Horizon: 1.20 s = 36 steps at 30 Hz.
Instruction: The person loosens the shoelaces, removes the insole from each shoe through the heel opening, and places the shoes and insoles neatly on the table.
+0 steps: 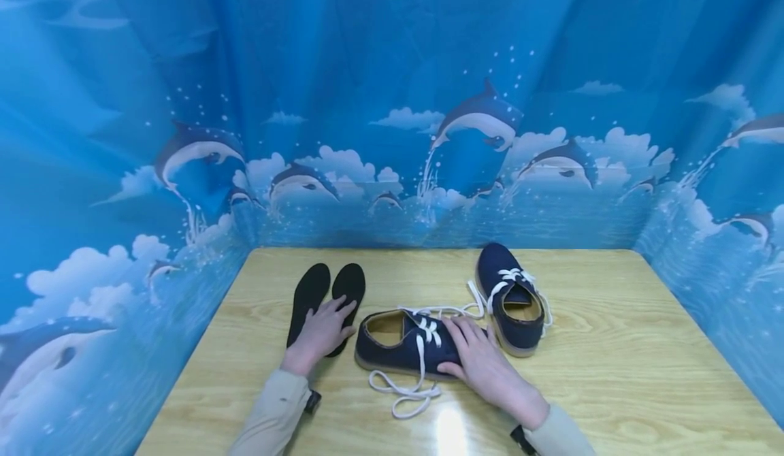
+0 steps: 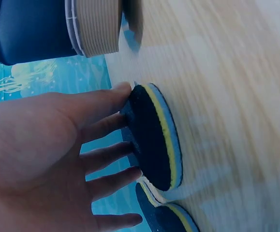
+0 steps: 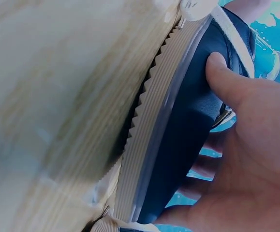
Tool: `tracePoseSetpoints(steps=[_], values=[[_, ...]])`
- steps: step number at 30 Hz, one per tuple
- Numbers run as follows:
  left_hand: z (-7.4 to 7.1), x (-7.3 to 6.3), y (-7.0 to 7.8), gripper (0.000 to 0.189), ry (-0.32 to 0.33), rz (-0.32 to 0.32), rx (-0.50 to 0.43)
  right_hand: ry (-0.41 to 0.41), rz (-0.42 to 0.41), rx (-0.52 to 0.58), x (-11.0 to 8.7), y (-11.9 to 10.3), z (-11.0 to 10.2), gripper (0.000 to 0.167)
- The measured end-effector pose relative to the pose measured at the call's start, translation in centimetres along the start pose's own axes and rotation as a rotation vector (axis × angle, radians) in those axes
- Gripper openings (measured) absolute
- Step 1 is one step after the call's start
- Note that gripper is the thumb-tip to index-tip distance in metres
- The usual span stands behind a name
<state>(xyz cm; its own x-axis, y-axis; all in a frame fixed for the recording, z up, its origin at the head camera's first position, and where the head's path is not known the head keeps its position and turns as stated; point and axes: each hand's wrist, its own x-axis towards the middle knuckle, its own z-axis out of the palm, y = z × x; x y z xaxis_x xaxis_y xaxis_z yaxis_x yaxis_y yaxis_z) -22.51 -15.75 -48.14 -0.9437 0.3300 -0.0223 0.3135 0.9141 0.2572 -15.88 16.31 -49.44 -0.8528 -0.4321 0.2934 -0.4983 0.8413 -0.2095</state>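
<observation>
Two black insoles lie side by side on the table at the left: the left insole (image 1: pixel 309 292) and the right insole (image 1: pixel 349 286). Yellow and light blue layers show along the edge of the near insole (image 2: pixel 152 140) in the left wrist view. My left hand (image 1: pixel 321 330) is over them, fingers spread and fairly straight, fingertips at the near insole. A navy lace-up shoe (image 1: pixel 386 354) with white laces lies sole down, toe to the right. My right hand (image 1: pixel 486 367) grips its toe end, thumb (image 3: pixel 219 72) against the near side and fingers over the top, their tips partly hidden.
Behind and to the right stands the other navy shoe (image 1: pixel 499 269), its toe pointing away. A loose white lace (image 1: pixel 407 395) trails onto the table (image 1: pixel 612 374) in front of the gripped shoe. A blue dolphin-print curtain (image 1: pixel 380 102) borders the table's back and sides.
</observation>
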Motion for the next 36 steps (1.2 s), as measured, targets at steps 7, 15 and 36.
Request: tracePoseSetpoints(steps=[7,15,36], values=[[-0.2,0.8,-0.2,0.049,0.005,0.013,-0.010,-0.026,0.018,-0.001,0.1,-0.1,-0.1,0.077],[-1.4,1.4,1.4,0.032,0.190,0.128,-0.104,0.081,-0.028,0.063,0.0,-0.2,-0.9,0.083],[0.1,3.2,7.2,0.040,0.016,0.352,-0.243,-0.104,-0.456,0.056,-0.7,-5.2,-0.5,0.047]])
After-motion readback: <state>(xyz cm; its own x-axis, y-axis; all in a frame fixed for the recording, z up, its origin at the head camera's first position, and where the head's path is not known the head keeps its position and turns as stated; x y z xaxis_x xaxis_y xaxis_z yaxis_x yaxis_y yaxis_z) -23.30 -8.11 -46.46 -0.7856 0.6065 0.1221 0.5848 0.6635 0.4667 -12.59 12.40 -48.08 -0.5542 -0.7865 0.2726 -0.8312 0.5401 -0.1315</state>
